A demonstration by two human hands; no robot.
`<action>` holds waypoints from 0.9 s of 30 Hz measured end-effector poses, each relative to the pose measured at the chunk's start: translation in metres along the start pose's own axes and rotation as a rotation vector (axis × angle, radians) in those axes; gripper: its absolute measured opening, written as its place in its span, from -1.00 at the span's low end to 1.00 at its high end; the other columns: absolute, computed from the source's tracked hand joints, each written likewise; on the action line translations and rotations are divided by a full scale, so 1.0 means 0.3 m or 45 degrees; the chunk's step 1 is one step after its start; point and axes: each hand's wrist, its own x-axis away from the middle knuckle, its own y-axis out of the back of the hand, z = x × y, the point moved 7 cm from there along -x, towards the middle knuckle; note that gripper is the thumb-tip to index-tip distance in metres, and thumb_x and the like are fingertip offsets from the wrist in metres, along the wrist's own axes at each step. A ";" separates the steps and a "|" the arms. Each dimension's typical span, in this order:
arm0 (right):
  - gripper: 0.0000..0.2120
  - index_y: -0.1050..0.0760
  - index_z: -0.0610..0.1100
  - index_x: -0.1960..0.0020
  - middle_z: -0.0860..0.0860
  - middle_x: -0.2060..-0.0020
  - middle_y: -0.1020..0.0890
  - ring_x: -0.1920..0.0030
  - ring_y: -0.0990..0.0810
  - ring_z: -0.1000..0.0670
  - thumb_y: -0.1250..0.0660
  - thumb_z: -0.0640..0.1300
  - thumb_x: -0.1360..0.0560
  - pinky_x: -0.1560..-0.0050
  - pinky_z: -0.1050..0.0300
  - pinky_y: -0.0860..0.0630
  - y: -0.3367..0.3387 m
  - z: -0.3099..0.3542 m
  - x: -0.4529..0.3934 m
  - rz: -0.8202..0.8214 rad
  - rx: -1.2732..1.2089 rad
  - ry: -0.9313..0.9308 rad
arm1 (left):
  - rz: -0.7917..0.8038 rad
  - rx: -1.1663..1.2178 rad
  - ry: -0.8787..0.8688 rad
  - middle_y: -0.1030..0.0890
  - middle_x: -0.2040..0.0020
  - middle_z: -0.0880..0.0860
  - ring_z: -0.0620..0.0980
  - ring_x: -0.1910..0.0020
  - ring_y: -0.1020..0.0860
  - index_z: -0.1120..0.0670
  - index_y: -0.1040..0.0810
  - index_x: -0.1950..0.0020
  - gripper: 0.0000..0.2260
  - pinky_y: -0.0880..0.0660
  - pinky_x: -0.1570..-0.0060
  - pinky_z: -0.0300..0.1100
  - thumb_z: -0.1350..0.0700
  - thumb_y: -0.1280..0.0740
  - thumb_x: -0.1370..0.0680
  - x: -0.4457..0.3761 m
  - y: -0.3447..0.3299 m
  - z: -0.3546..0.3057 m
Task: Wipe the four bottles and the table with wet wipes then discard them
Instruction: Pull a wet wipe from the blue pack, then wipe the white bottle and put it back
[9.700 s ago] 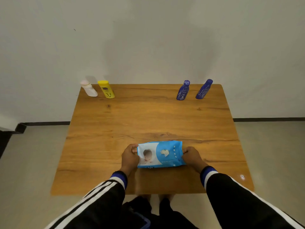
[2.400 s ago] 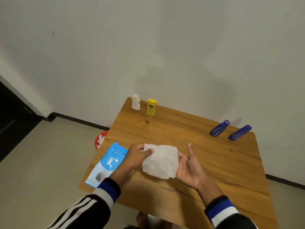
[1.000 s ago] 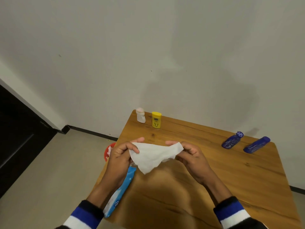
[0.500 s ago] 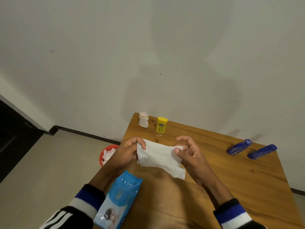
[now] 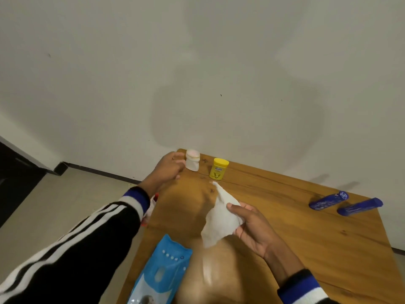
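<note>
From my head view, my left hand (image 5: 167, 166) is spread apart, fingers loose, just beside the white bottle (image 5: 192, 160) at the desk (image 5: 306, 233) far corner. My right hand (image 5: 252, 224) clamps its grip on the wet wipe (image 5: 220, 218). The yellow bottle (image 5: 218, 168) stands beside the white bottle; two blue bottles (image 5: 328, 200) lie well apart from it.

Wooden counter (image 5: 295, 238) with four bottles and a wipes pack

A squat white bottle (image 5: 192, 160) and a yellow plastic bottle (image 5: 218, 169) stand just beyond the left hand's fingers (image 5: 178, 162); two dark blue bottles (image 5: 328, 200) (image 5: 359, 206) stand tilted well right of the right hand's fingers (image 5: 237, 208); a light blue wet-wipes pack (image 5: 160, 275) lies below them.
</note>
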 end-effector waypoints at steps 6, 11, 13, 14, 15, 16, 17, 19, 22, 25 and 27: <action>-0.70 -0.51 -0.31 -0.25 -0.26 -0.11 -0.66 -0.10 -0.66 -0.17 -0.35 -0.28 -0.54 -0.13 -0.12 -0.58 0.012 0.019 -0.062 -0.084 0.025 0.015 | -0.010 -0.379 -0.186 -0.46 -0.43 0.10 0.10 -0.40 -0.43 0.08 -0.38 -0.48 -0.48 -0.38 -0.35 -0.05 0.32 -0.36 -0.53 -0.240 -0.016 -0.001; -0.75 -0.53 -0.33 -0.23 -0.25 -0.10 -0.67 -0.07 -0.68 -0.15 -0.31 -0.29 -0.57 -0.09 -0.09 -0.61 -0.003 0.026 -0.112 -0.142 0.019 0.087 | 0.054 -0.558 -0.319 -0.46 -0.45 0.11 0.13 -0.42 -0.41 0.07 -0.39 -0.49 -0.41 -0.33 -0.41 -0.02 0.35 -0.39 -0.48 -0.363 -0.055 0.028; -0.73 -0.51 -0.33 -0.25 -0.25 -0.11 -0.67 -0.07 -0.68 -0.15 -0.32 -0.29 -0.56 -0.09 -0.10 -0.62 -0.007 0.023 -0.132 -0.163 0.005 0.087 | 0.079 -0.555 -0.348 -0.46 -0.44 0.11 0.13 -0.42 -0.41 0.09 -0.41 -0.48 -0.42 -0.32 -0.41 -0.02 0.36 -0.39 -0.48 -0.386 -0.069 0.034; -0.72 -0.51 -0.33 -0.26 -0.26 -0.12 -0.66 -0.08 -0.68 -0.15 -0.32 -0.28 -0.56 -0.09 -0.10 -0.62 -0.010 0.023 -0.138 -0.167 -0.001 0.084 | 0.095 -0.546 -0.362 -0.47 -0.44 0.12 0.12 -0.42 -0.42 0.11 -0.42 -0.47 -0.44 -0.31 -0.42 -0.03 0.35 -0.39 -0.49 -0.395 -0.076 0.037; -0.71 -0.50 -0.33 -0.26 -0.26 -0.13 -0.66 -0.08 -0.68 -0.16 -0.32 -0.28 -0.56 -0.09 -0.10 -0.63 -0.011 0.021 -0.146 -0.173 -0.001 0.080 | 0.108 -0.534 -0.374 -0.49 -0.42 0.12 0.12 -0.40 -0.43 0.12 -0.45 -0.45 -0.48 -0.31 -0.41 -0.03 0.33 -0.40 -0.50 -0.401 -0.081 0.039; -0.71 -0.50 -0.33 -0.26 -0.26 -0.13 -0.66 -0.08 -0.68 -0.15 -0.32 -0.28 -0.56 -0.08 -0.10 -0.63 -0.013 0.020 -0.152 -0.178 0.001 0.076 | 0.113 -0.516 -0.387 -0.52 -0.39 0.12 0.11 -0.37 -0.46 0.12 -0.48 -0.42 -0.53 -0.33 -0.40 -0.04 0.30 -0.40 -0.51 -0.406 -0.083 0.042; -0.72 -0.50 -0.32 -0.26 -0.25 -0.12 -0.66 -0.08 -0.69 -0.15 -0.33 -0.28 -0.56 -0.07 -0.10 -0.64 -0.014 0.019 -0.157 -0.183 0.002 0.071 | 0.112 -0.494 -0.400 -0.56 -0.34 0.12 0.10 -0.31 -0.50 0.12 -0.53 -0.37 -0.60 -0.38 -0.38 -0.03 0.25 -0.40 -0.53 -0.406 -0.082 0.044; -0.71 -0.50 -0.31 -0.26 -0.23 -0.11 -0.68 -0.08 -0.69 -0.15 -0.34 -0.27 -0.55 -0.06 -0.09 -0.65 -0.018 0.020 -0.159 -0.194 0.008 0.063 | 0.100 -0.443 -0.427 -0.64 -0.20 0.09 0.05 -0.16 -0.57 0.10 -0.60 -0.26 -0.72 -0.49 -0.29 -0.02 0.18 -0.41 -0.54 -0.399 -0.076 0.051; -0.70 -0.51 -0.31 -0.27 -0.23 -0.12 -0.67 -0.11 -0.68 -0.17 -0.33 -0.27 -0.56 -0.07 -0.10 -0.64 -0.017 0.021 -0.154 -0.198 0.012 0.063 | 0.096 -0.404 -0.432 -0.64 -0.14 0.05 0.01 -0.10 -0.56 0.10 -0.61 -0.23 -0.71 -0.52 -0.10 -0.20 0.20 -0.45 -0.51 -0.375 -0.060 0.061; -0.69 -0.50 -0.33 -0.27 -0.24 -0.13 -0.66 -0.12 -0.67 -0.18 -0.33 -0.27 -0.55 -0.07 -0.09 -0.64 0.002 0.024 -0.128 -0.214 0.019 0.071 | 0.107 -0.245 -0.397 -0.64 -0.16 0.00 -0.07 -0.09 -0.60 0.08 -0.58 -0.29 -0.63 -0.55 -0.11 -0.19 0.14 -0.49 -0.49 -0.316 -0.030 0.049; -0.68 -0.50 -0.33 -0.26 -0.25 -0.13 -0.66 -0.11 -0.67 -0.17 -0.35 -0.27 -0.53 -0.03 -0.05 -0.65 0.020 0.030 -0.090 -0.226 0.049 0.086 | 0.128 -0.031 -0.361 -0.65 -0.12 -0.06 -0.16 -0.05 -0.63 0.06 -0.58 -0.27 -0.64 -0.60 -0.08 -0.20 0.12 -0.49 -0.50 -0.243 -0.007 0.031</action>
